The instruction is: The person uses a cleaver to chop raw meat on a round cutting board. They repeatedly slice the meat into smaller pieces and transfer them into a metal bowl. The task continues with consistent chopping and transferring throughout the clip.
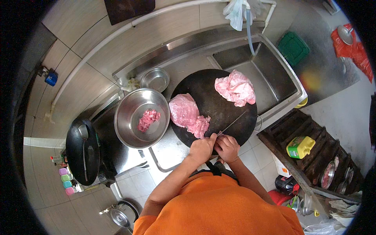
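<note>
A round dark chopping board [211,117] lies before me. Near its front edge my left hand [202,149] grips a knife [233,122], whose thin blade shows edge-on and points away to the right. Close against the blade, my right hand [227,147] rests with bent fingers; whatever is under them is hidden. Sliced pink meat [200,127] is heaped just beyond my left hand, touching a large raw meat piece [184,110] at the board's left. Another pale pink meat piece [236,88] lies at the far right of the board.
Left of the board stands a steel bowl [124,117] holding some cut meat [149,119]. A smaller metal bowl [155,80] is behind it. A steel sink [264,76] lies back right, a wok [82,155] far left. A slatted wooden rack [305,123] carries a yellow jug [305,147].
</note>
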### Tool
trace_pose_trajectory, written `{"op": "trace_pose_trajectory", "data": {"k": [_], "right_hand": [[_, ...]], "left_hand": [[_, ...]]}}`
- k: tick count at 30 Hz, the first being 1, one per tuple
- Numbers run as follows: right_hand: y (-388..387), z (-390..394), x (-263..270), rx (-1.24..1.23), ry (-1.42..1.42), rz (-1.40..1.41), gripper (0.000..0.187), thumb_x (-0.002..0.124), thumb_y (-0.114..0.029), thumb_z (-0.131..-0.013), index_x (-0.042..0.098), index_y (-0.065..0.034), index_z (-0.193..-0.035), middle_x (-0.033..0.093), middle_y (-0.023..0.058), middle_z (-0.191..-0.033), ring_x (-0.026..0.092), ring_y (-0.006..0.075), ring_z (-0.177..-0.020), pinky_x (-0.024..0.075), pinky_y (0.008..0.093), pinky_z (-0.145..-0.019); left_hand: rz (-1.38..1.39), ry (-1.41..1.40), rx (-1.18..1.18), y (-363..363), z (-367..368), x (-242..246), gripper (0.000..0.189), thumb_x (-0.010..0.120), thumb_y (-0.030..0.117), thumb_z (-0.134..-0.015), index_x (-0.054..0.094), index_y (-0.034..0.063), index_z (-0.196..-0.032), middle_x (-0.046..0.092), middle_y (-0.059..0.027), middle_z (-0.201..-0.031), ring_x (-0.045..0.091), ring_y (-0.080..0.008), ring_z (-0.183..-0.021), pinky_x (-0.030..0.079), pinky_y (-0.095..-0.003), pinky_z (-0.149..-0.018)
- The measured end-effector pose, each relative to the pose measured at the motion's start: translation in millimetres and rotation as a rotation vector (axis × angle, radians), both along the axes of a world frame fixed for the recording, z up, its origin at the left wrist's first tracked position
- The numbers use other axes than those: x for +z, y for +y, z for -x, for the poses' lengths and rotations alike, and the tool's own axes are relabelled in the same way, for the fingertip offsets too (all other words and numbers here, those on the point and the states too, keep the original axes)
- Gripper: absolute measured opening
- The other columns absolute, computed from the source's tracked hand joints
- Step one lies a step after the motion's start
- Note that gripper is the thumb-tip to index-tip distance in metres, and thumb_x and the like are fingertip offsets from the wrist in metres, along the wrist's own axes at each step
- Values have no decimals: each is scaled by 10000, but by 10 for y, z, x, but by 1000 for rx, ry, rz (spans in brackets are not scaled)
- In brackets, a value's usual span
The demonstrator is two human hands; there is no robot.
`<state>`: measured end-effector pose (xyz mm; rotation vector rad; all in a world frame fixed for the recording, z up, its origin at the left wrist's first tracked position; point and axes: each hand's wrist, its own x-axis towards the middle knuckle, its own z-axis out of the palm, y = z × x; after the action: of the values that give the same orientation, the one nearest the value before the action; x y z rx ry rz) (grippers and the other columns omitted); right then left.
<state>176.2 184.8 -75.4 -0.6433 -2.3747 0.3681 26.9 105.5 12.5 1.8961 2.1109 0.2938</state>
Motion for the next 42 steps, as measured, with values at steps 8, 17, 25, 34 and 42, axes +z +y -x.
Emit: {"op": "trace_pose_trajectory", "data": {"k": [8,17,25,34,42], "right_hand": [[-26,-9,75,-52,35,-100,216,776,-169,-709,699,-155,-911,661,-35,-1049,649,187,-933,529,336,-783],[-37,-23,84,-41,33,-121,152,758,-182,-730,708,-161,-873,658,-37,-1006,633,178,-944,511,330,-817],[-48,-52,-24,-63,1,-102,193,756,-184,-692,710,-162,-878,653,-14,-1018,622,202,-1000,503,354,-850],[-49,-26,75,-53,-4,-70,219,766,-170,-655,692,-151,-861,640,-20,-982,619,214,-969,513,366,-836],[-37,-33,54,-31,5,-26,281,776,-156,-644,691,-118,-909,658,-11,-1030,621,227,-957,508,363,-847]], "left_hand": [[103,-46,81,-734,105,8,208,557,74,-869,480,55,-1061,681,-174,-789,698,-362,-680,563,-460,-577],[175,57,130,-1296,111,290,272,535,68,-878,485,57,-1145,669,-151,-872,703,-319,-663,564,-419,-544],[145,165,55,-1316,-26,412,222,528,97,-897,502,58,-1114,658,-102,-818,705,-255,-635,551,-341,-496],[69,154,26,-888,-36,174,188,537,103,-902,505,65,-1083,649,-97,-781,700,-252,-600,555,-348,-493],[31,98,26,-288,-82,34,220,564,105,-892,498,60,-1097,683,-111,-775,714,-281,-635,570,-366,-520]]}}
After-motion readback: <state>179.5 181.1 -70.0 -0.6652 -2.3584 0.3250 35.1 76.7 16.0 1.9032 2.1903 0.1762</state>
